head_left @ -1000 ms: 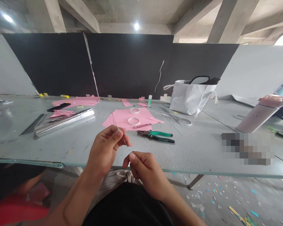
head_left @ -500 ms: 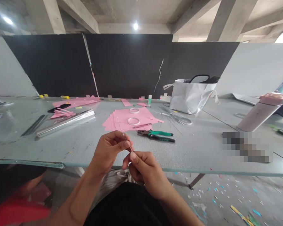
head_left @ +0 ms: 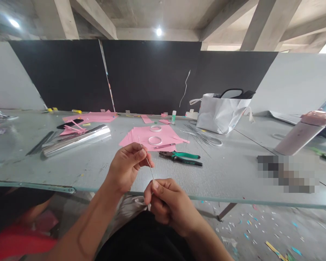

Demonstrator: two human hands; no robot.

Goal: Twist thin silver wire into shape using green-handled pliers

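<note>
A thin twisted wire [head_left: 149,165] runs between my two hands above the table's front edge. My left hand [head_left: 129,163] pinches its upper part between thumb and fingers, and a tip sticks up past them. Lower down, my right hand [head_left: 165,199] grips the other end between thumb and curled forefinger. Just beyond the hands lie pliers [head_left: 180,158] with green and black handles. Pink paper sheets [head_left: 133,136] are stacked behind, bearing two white tape rings [head_left: 155,140] and a slim pen-like tool [head_left: 165,146].
Loose wires [head_left: 201,136] lie right of the paper, before a white bag [head_left: 220,112]. A pink-lidded bottle [head_left: 299,136] and a blurred-out patch are at right. A silver foil roll [head_left: 77,141] lies left. A glue stick [head_left: 174,117] stands at the back. Another person sits lower left.
My hands have drawn slightly apart, the right one lower, so more twisted wire shows between them. The view has shifted a little.
</note>
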